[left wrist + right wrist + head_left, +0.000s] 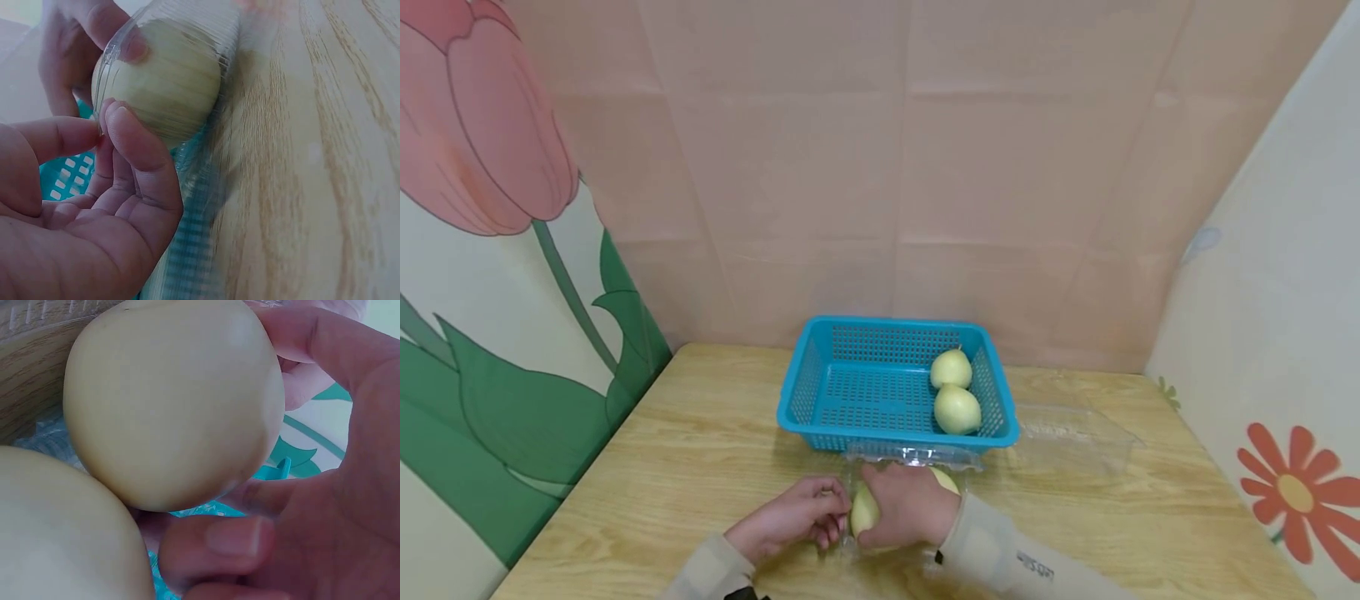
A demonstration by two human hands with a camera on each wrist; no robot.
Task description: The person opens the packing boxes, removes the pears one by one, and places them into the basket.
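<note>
A clear plastic container [913, 455] lies on the table in front of the blue basket, with two pale yellow pears in it. My right hand [913, 504] reaches over it and grips the left pear [864, 510], thumb on one side and fingers on the other. Beside that pear, the second pear [62, 531] touches it in the right wrist view; my hand partly covers it in the head view. At the container's left side, my left hand [805, 512] pinches the thin plastic rim [107, 62] between thumb and fingertips.
Behind the container stands a blue perforated basket [786, 400], with an upper pear [951, 369] and a lower pear [957, 409] at its right end. Another clear plastic piece [1075, 437] lies right of the basket. A pinkish backdrop [895, 167] closes off the table's back.
</note>
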